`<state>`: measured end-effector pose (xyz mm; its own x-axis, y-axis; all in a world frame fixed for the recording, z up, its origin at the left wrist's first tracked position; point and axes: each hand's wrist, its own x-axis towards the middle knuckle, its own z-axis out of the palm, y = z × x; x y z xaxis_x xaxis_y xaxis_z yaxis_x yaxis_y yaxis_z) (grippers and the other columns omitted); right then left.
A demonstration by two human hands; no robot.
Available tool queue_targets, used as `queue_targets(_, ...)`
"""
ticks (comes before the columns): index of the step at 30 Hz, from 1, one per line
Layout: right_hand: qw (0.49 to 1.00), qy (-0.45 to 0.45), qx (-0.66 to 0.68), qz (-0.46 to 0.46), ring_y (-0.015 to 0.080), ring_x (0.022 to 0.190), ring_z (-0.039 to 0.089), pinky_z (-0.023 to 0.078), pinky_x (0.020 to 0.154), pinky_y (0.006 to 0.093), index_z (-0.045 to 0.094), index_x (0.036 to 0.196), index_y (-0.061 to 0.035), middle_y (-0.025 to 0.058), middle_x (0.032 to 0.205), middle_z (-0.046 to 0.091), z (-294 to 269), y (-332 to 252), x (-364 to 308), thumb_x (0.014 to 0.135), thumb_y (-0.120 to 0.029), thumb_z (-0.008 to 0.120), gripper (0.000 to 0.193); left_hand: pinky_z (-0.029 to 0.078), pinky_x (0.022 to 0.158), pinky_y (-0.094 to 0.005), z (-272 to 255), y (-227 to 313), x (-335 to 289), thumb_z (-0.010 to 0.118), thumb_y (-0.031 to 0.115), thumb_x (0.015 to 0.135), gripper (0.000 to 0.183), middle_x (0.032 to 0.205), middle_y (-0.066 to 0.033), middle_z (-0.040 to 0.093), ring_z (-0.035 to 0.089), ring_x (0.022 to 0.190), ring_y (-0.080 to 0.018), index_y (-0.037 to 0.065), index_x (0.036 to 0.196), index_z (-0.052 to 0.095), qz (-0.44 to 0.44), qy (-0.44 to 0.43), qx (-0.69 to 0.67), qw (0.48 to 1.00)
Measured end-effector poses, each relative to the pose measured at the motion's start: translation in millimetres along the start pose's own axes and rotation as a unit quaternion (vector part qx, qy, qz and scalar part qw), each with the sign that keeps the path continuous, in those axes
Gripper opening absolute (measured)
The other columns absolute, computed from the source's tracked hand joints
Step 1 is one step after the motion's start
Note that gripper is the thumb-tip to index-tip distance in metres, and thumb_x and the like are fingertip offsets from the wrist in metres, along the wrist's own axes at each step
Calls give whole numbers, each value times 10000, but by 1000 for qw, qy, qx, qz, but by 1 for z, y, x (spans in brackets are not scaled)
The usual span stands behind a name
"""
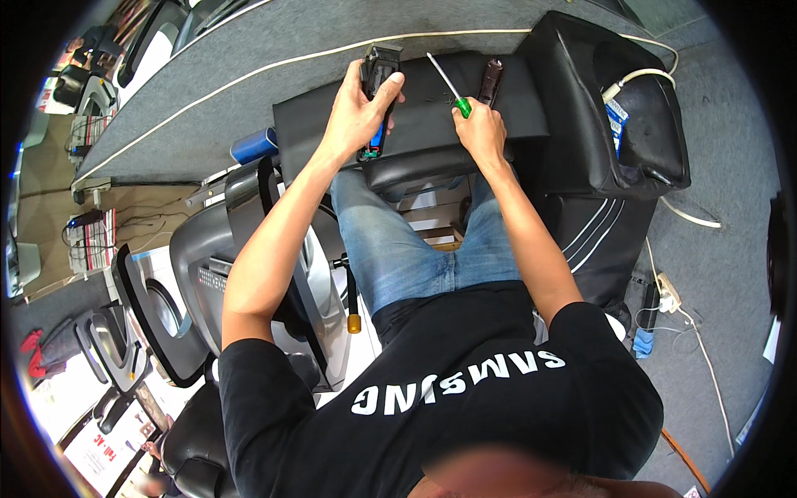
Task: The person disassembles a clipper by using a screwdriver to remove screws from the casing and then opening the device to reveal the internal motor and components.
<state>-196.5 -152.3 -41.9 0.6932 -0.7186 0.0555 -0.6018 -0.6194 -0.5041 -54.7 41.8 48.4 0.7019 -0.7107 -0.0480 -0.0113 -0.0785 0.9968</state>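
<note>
My left hand point(359, 116) is closed around a black hair clipper point(380, 70), its toothed blade end pointing away from me. The casing looks open at the near end, where blue and green inner parts show below my fingers. In my right hand point(481, 131) is a screwdriver point(448, 80) with a green handle, its metal shaft pointing away and to the left. The tip is apart from the clipper. Just beyond my right hand, a glossy dark-brown elongated piece point(493, 76) lies on the black padded seat point(315, 124); its exact kind I cannot make out.
To the right stands a black padded armrest point(573, 100) with a blue-and-white packet point(615, 120) and a white cable in its hollow. A blue cylinder point(253, 146) lies left of the seat. A black salon chair point(224, 241) is near my left arm. White cords cross the grey surfaces.
</note>
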Motion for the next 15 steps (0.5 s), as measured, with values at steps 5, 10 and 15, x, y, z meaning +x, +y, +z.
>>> queue_targets(5, 1000, 3, -22, 17, 457, 914, 771, 611, 820, 564, 787, 1067, -131, 204, 901, 790, -2, -10, 1, 982, -315, 759, 205, 542, 521, -286, 1, 5, -4, 720, 402, 1078, 438, 942, -72, 749, 626, 579, -110, 48, 1241, 518, -3, -10, 0, 1000)
queue_targets(10, 999, 0, -47, 1, 457, 902, 772, 610, 809, 564, 777, 1043, -117, 200, 894, 791, 3, -9, 5, 983, -314, 760, 207, 539, 521, -291, 0, 4, -3, 723, 396, 1076, 450, 943, -76, 750, 627, 578, -113, 42, 1265, 520, -9, -12, -3, 1000)
queue_targets(15, 999, 3, -43, -2, 461, 893, 770, 606, 800, 568, 750, 995, -84, 196, 875, 788, 5, -9, 3, 987, -319, 759, 235, 536, 519, -294, 0, 4, -4, 724, 394, 1076, 467, 941, -80, 748, 626, 576, -116, 35, 1292, 518, -10, -9, -7, 1000)
